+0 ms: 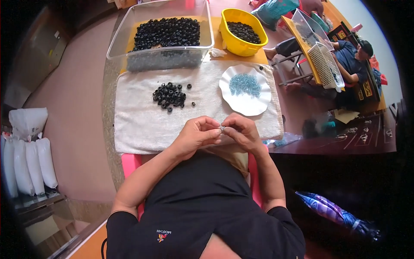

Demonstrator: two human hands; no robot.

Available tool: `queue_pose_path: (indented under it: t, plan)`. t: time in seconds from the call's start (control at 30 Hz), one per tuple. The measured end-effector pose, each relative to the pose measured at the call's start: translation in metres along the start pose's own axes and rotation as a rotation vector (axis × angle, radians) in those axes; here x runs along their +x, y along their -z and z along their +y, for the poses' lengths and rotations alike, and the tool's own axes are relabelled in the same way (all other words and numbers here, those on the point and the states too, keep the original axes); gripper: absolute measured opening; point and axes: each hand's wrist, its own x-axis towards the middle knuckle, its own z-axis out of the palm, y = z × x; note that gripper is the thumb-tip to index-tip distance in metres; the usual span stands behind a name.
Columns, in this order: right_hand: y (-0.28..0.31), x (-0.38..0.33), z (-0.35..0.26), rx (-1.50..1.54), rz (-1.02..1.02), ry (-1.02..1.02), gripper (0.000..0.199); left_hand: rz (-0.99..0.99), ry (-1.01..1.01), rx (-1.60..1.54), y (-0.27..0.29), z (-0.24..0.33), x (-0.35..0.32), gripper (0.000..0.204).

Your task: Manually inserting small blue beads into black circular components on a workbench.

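Just below the middle of the frame the person's two hands meet over the near edge of a white towel [138, 125] spread on the table [110, 60]. The left hand [196, 134] and the right hand [241, 131] are both curled, fingertips pressed together around a tiny pale bead [222, 127] pinched between them; whether a thread runs through it is too small to tell.

Above the hands, near the centre of the frame, a loose heap of black beads [169, 95] lies on the towel, with a few strays just beside it. To the right of that heap sits a white paper plate [263, 101] with a fluted rim, carrying a small pile of light blue beads [245, 84].

Further up, at the top centre, a clear plastic tub [118, 41] holds many more black beads, and just to its right a yellow oval bowl [235, 43] holds another lot of them.

In the upper right of the frame another person [349, 60] in a dark blue shirt sits beside clear trays, well apart from the towel. White filled sacks [28, 159] stand at the left edge, and a folded purple umbrella [336, 213] lies at the lower right.
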Motion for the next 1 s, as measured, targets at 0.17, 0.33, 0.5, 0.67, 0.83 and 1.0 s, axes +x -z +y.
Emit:
queue_pose_path:
  t: [0.17,0.33,0.5,0.67,0.83,1.0]
  plan:
    - [-0.009,-0.001,-0.012,-0.04,-0.008,-0.03,0.006,0.001,0.038,-0.007,0.003,0.001,-0.002,0.014]
    - [-0.011,0.0,0.007,-0.055,-0.027,0.033,0.006,0.005,0.051,-0.027,0.007,0.0,-0.004,0.016]
    - [-0.02,0.0,0.002,0.019,0.044,0.034,0.008,0.016,0.061,-0.084,0.012,-0.002,-0.005,0.018]
    - [-0.019,0.001,0.008,0.235,0.006,-0.051,0.009,-0.035,0.039,-0.099,0.013,-0.001,-0.007,0.018]
    - [-0.026,0.003,0.004,0.312,0.004,-0.115,0.012,-0.047,0.053,-0.144,0.019,0.001,-0.01,0.017]
    - [-0.051,0.009,-0.019,-0.534,0.129,0.402,0.025,0.013,-0.015,-0.2,0.023,0.004,-0.018,0.016]
